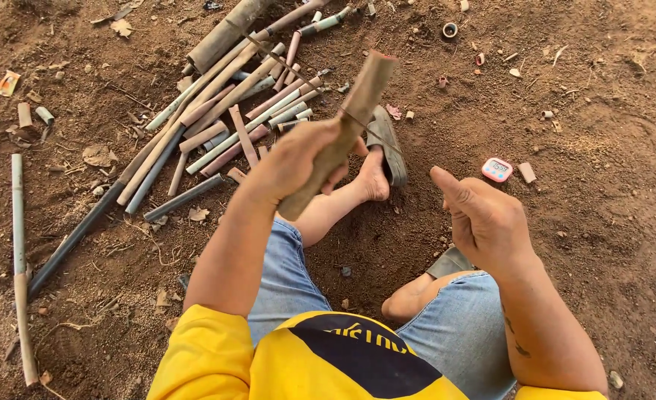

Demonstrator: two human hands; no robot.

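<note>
I sit on bare dirt with my legs out in front. My left hand (292, 159) is closed around a short brown bamboo section (350, 118), held tilted with its cut end pointing up and away. A thin strip hangs across that piece. My right hand (483, 218) is raised to the right of it, fingers curled loosely with the thumb sticking out, holding nothing that I can see. It does not touch the bamboo.
A pile of cut bamboo sticks (224, 111) lies at the upper left. Long poles (18, 252) lie along the left edge. A small pink and white timer (497, 170) sits on the dirt to the right. Sandals (388, 141) are on my feet.
</note>
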